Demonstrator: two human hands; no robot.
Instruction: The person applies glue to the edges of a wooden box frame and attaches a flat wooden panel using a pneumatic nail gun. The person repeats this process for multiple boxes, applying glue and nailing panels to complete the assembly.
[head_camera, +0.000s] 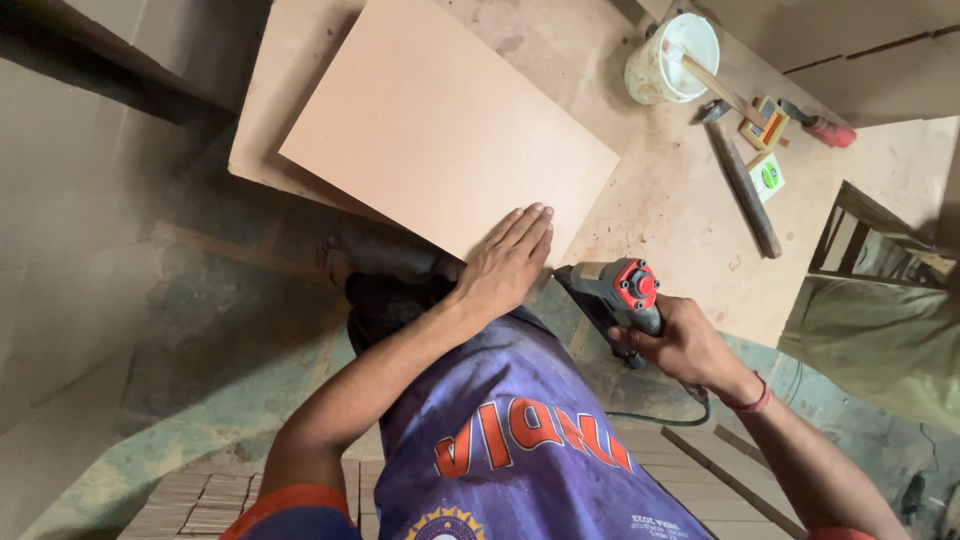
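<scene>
Left hand (508, 262) flat on smooth pinkish board (440, 130), right hand (685, 345) gripping grey-red power tool (615, 288)

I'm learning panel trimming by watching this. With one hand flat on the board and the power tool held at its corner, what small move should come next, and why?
Probably ease the power tool forward along the near edge of the pink board. The right hand grips it just off the board's corner, and the left hand lies flat on the board, which seems pinned to the worktop.
</scene>
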